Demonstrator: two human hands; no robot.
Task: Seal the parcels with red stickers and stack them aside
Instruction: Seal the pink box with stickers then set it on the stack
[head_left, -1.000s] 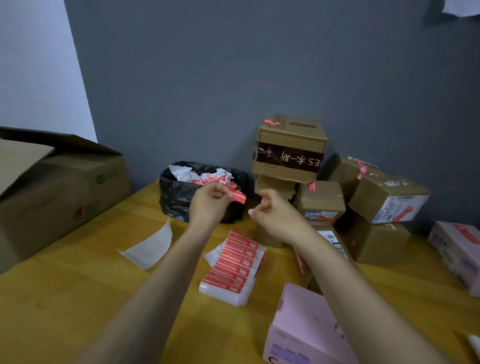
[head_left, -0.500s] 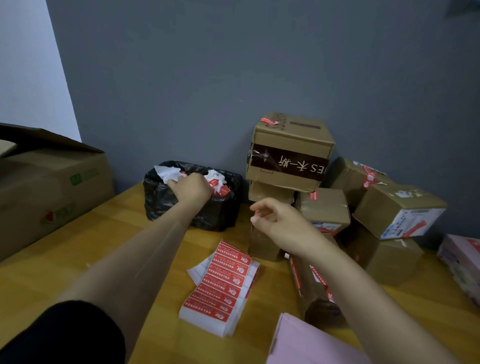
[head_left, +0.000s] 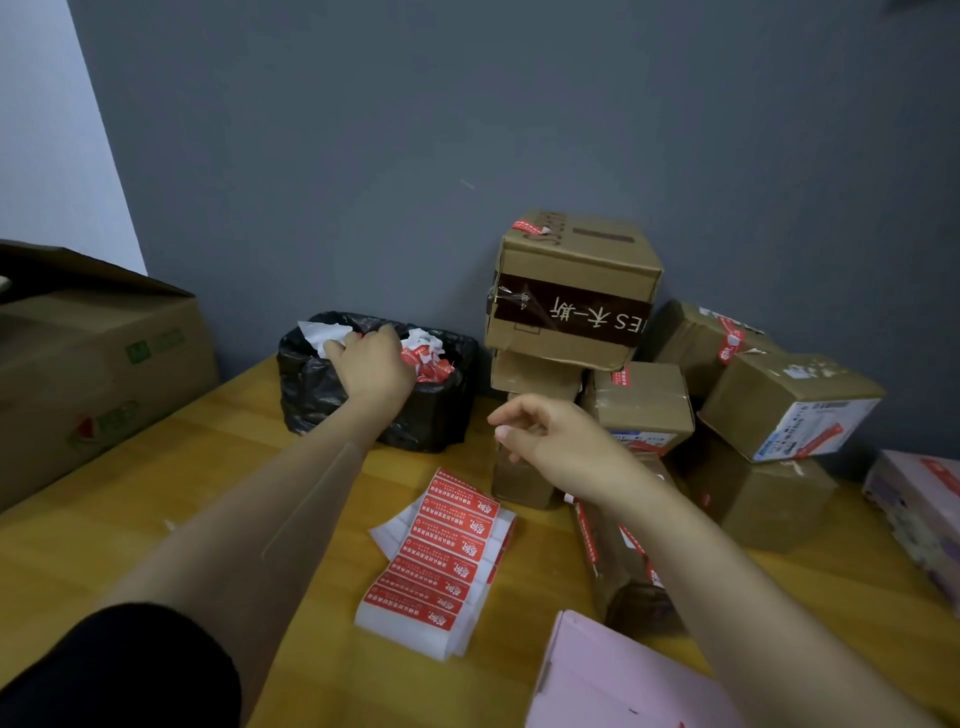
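At the far left, a large brown cardboard carton (head_left: 98, 374) with a raised top flap stands on the yellow wooden table (head_left: 130, 519). A black sleeve (head_left: 119, 670) covers the upper left arm at the near left edge.

Right of the carton, against the grey wall (head_left: 363, 130), sits a small bin lined with a black plastic bag (head_left: 322, 405). It holds crumpled white backing paper and red sticker scraps (head_left: 428, 361). The left hand (head_left: 371, 366) is over the bin mouth, back upward, with the fingers pointing down among the scraps. The fingertips are hidden, so it cannot be told whether they pinch anything.

Near the middle of the table lies a fan-folded stack of red rectangular stickers on white backing (head_left: 447, 556), just right of the left forearm.

The right hand (head_left: 556, 441) is raised above the table, right of the bin. Its fingers are loosely curled with the thumb apart from them, and nothing shows between them.

A long brown parcel with red stickers (head_left: 618, 566) lies on the table under the right forearm. Behind it, against the wall, is a pile of brown cardboard parcels. The top box with a dark brown tape band (head_left: 571, 291) carries a red sticker on its upper left edge. To its right, a tilted box with a white shipping label (head_left: 789, 405) rests on other boxes.

A pale pink box (head_left: 623, 680) sits at the near edge, and a second pink box (head_left: 919, 499) at the far right edge.
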